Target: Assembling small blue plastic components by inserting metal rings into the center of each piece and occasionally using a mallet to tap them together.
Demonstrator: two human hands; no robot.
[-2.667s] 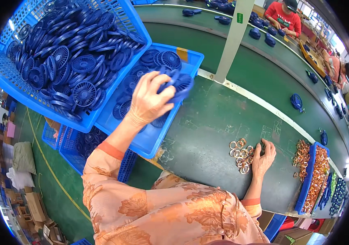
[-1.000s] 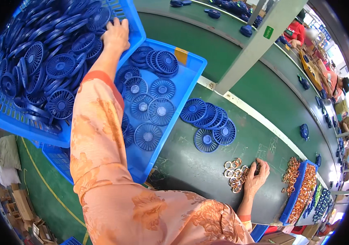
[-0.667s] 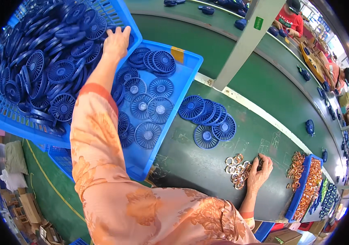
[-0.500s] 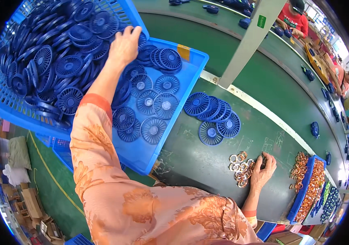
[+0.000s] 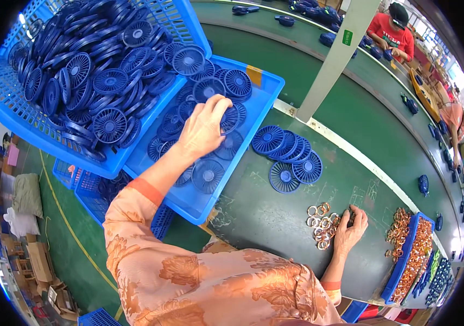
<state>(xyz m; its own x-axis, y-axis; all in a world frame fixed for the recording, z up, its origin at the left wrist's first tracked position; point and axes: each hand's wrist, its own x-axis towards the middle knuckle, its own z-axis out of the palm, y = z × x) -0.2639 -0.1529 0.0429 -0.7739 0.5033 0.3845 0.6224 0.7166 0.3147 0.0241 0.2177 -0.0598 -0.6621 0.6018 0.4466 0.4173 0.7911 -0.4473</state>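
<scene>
My left hand (image 5: 204,130) reaches over a shallow blue tray (image 5: 223,187) holding several round navy fan grilles. Its thumb and fingers curve round the near edge of one fan grille (image 5: 234,117); part of that grille is hidden beneath the hand. On the dark green table, my right hand (image 5: 349,231) rests with curled fingers beside a loose group of copper and silver-coloured rings (image 5: 321,223). Something small and dark shows between its thumb and fingers, too little to name. Between the tray and the rings lies an overlapping row of fan grilles (image 5: 283,177).
A large blue crate (image 5: 52,144) heaped with fan grilles tilts over the tray at left. A narrow blue bin (image 5: 396,271) of copper-coloured rings stands at right. Beyond a grey post (image 5: 335,65), a green conveyor (image 5: 373,114) carries dark blue parts. Two co-workers sit along it.
My left hand has come back from the crate's edge, down and to the right, over the grilles in the tray. My right hand has stayed by the rings. The view has shifted slightly.
</scene>
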